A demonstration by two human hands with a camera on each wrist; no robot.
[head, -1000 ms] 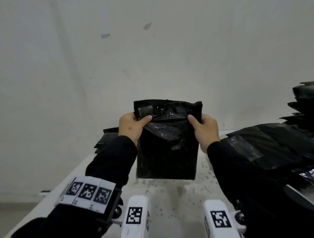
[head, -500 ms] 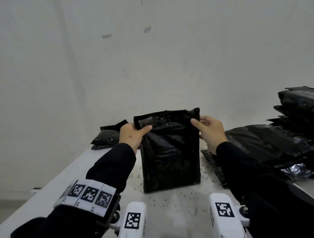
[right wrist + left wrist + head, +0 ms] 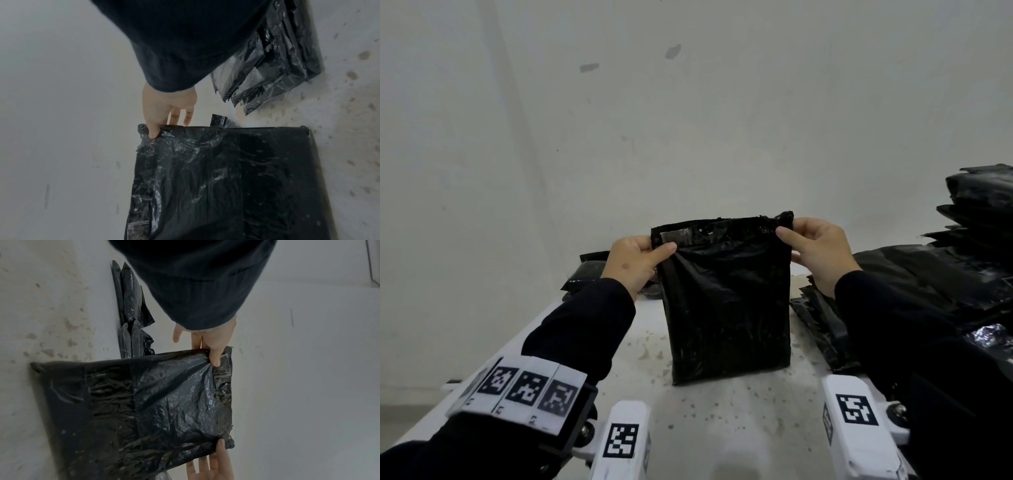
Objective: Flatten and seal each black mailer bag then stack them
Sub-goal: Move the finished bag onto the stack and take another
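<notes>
A person in dark sleeves stands at a white speckled table [image 3: 722,421] and holds one black mailer bag [image 3: 729,301] upright on it, the bottom edge resting on the tabletop near the middle. The left hand [image 3: 635,262] pinches the upper left corner of the bag between thumb and fingers, and the right hand [image 3: 816,250] pinches the upper right corner in the same way. In the left wrist view the left thumb presses on the front of the bag just beside the flap, and the other fingers go behind it.

The top of the bag has a flap [image 3: 722,228] that stands up, with a shiny strip [image 3: 678,235] along it near the left corner. The flap is not folded down. The lower part of the bag looks full and squared, the upper part is loose and wrinkled. What is inside the bag I cannot tell, because the plastic is opaque.

Behind the left hand, against the wall, some more black bags [image 3: 589,274] lie on the table. On the right side there is a bigger heap of black bags [image 3: 935,274], some flat with flaps that show, and at the far right a taller stack of bags [image 3: 983,205] rises beside the heap.
</notes>
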